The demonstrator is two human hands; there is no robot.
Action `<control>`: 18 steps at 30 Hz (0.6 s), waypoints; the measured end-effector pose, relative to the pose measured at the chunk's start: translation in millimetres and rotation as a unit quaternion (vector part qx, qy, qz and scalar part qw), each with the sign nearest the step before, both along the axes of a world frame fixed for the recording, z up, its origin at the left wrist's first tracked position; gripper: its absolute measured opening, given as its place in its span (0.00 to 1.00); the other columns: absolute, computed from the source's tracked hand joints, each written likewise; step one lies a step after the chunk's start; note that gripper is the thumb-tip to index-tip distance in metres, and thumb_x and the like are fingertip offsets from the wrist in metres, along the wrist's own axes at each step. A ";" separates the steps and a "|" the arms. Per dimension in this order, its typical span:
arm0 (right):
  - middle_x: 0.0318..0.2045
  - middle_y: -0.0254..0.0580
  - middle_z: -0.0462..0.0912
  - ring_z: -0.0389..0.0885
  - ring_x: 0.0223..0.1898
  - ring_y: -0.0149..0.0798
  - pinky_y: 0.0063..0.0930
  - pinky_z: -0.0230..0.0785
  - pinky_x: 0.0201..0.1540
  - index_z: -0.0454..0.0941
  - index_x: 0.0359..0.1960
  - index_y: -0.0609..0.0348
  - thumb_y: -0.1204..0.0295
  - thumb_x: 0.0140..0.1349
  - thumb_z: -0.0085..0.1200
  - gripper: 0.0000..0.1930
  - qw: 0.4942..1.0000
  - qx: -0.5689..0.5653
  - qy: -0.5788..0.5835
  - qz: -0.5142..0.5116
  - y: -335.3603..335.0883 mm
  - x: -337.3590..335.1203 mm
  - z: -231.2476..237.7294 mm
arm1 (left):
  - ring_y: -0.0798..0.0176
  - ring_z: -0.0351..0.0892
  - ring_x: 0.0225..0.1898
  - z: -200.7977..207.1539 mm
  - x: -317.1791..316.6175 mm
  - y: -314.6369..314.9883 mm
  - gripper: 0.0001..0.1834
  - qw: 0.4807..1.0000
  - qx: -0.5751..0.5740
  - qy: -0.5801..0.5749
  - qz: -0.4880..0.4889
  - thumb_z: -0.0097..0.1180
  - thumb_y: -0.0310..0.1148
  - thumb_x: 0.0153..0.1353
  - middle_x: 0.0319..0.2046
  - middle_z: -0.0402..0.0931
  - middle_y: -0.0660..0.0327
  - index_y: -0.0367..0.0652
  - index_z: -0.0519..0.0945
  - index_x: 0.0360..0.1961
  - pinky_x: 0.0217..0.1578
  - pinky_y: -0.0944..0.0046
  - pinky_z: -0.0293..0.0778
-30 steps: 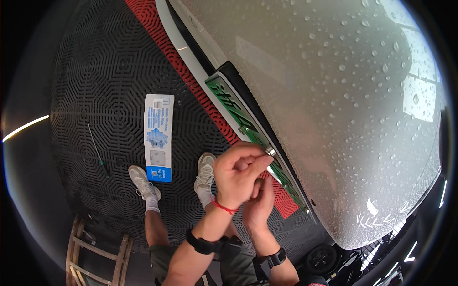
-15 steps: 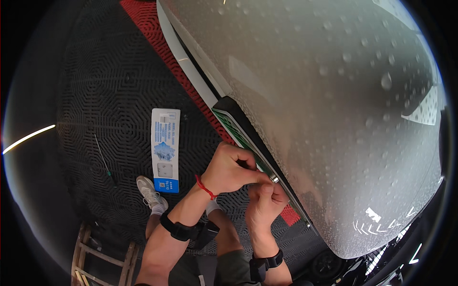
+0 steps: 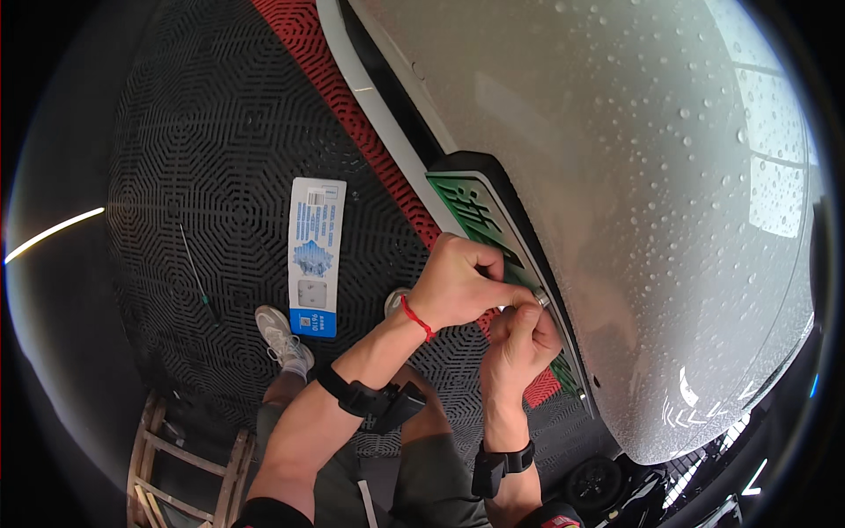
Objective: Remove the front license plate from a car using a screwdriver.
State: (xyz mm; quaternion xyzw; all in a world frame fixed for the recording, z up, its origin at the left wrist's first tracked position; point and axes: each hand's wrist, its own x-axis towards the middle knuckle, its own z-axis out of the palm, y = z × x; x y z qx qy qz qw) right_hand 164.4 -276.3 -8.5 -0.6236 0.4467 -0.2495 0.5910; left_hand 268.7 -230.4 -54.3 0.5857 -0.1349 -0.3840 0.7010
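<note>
A green-and-white licence plate (image 3: 480, 214) sits in a black frame at the edge of a wet, light grey car body panel (image 3: 616, 220). My left hand (image 3: 462, 283), with a red cord at its wrist, has its fingers pinched together at a small silver fastener (image 3: 541, 299) on the plate's edge. Just below it, my right hand (image 3: 525, 345) is closed against the plate, thumb and curled fingers meeting beside the left fingertips. What lies inside the right fingers is hidden. Both hands cover the middle of the plate.
A white-and-blue printed package (image 3: 315, 257) lies on the black grid floor mat (image 3: 202, 158). Left of it rests a thin screwdriver (image 3: 195, 275) with a green handle. A red mat strip (image 3: 352, 114) runs beneath the car's edge. A wooden ladder (image 3: 187, 462) is at lower left.
The view has shifted, so the car and both hands sit farther right and higher, and more of the plate shows. Both hands stay together at the silver fastener.
</note>
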 end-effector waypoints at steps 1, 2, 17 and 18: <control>0.13 0.27 0.64 0.59 0.15 0.20 0.17 0.47 0.18 0.77 0.26 0.68 0.64 0.65 0.55 0.17 1.000 0.011 -0.022 -0.011 -1.0 1.1 0.7 | 0.81 0.60 0.14 -0.3 0.9 -1.3 0.18 1.000 0.001 -0.001 -0.006 0.74 0.28 0.38 0.07 0.65 0.68 0.37 0.72 0.09 0.13 0.73 0.55; 0.13 0.27 0.64 0.59 0.15 0.20 0.17 0.47 0.18 0.77 0.26 0.68 0.64 0.65 0.55 0.17 1.000 0.009 -0.020 -0.011 -1.3 0.5 0.0 | 0.81 0.61 0.14 -1.1 -0.9 -1.7 0.18 1.000 0.005 -0.025 0.007 0.73 0.28 0.38 0.07 0.65 0.69 0.37 0.72 0.08 0.13 0.73 0.55; 0.46 0.43 0.75 0.73 0.48 0.38 0.32 0.67 0.53 0.68 0.56 0.66 0.73 0.66 0.46 0.18 0.861 0.473 -0.172 -0.073 31.4 -28.9 18.9 | 0.59 0.75 0.34 29.9 -47.0 90.6 0.21 0.954 0.048 -0.291 0.058 0.70 0.27 0.38 0.37 0.74 0.59 0.39 0.82 0.38 0.33 0.62 0.73; 0.48 0.45 0.75 0.73 0.50 0.40 0.32 0.66 0.56 0.66 0.58 0.66 0.74 0.66 0.46 0.19 0.861 0.476 -0.170 -0.061 35.4 -33.5 13.3 | 0.59 0.74 0.34 27.5 -48.9 95.2 0.19 0.947 0.050 -0.314 0.048 0.70 0.27 0.38 0.37 0.74 0.60 0.40 0.83 0.37 0.33 0.62 0.73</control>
